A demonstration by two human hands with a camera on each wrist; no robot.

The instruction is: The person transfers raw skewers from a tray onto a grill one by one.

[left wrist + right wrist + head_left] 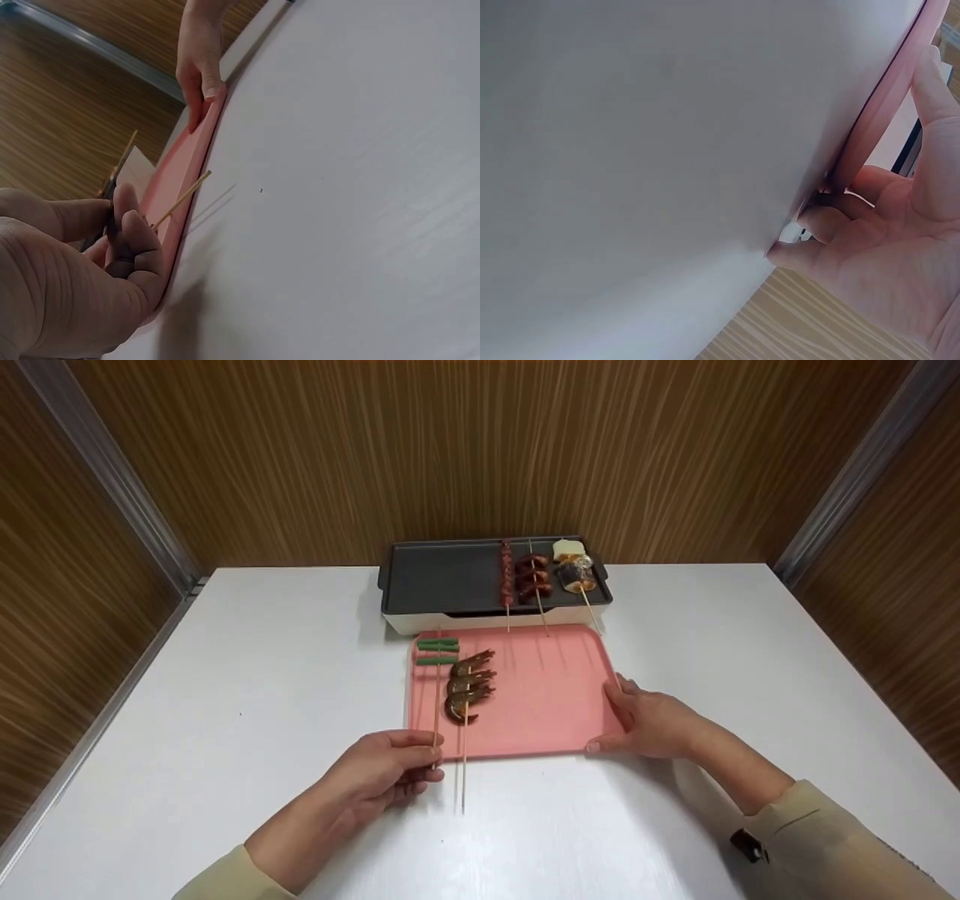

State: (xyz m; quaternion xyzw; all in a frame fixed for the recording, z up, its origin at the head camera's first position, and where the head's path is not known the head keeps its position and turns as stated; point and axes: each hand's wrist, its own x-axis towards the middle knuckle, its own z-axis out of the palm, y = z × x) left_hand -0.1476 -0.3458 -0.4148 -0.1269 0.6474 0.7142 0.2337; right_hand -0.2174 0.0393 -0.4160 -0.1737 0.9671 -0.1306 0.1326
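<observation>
My left hand [386, 769] pinches the lower stick of a green vegetable skewer [437, 661] between thumb and fingers. The green pieces are over the left side of a pink tray [547, 701]. Just right of them lies a shrimp skewer [469, 696], its bare stick reaching past the tray's front edge; its stick end also shows in the left wrist view. At the tray's front right corner, my right hand [651, 725] grips the rim, thumb at the front edge and fingers along the right side. In the right wrist view, fingers of the right hand [877, 240] reach around the tray corner.
Behind the tray stands a black-topped grill [448, 577]. Its right half bears a thin red meat skewer [506, 574], a dark brown skewer [533, 579] and a thicker skewer [577, 575] beside a pale block [568, 549]. Wood-grain panels [480, 450] border the white table [300, 660].
</observation>
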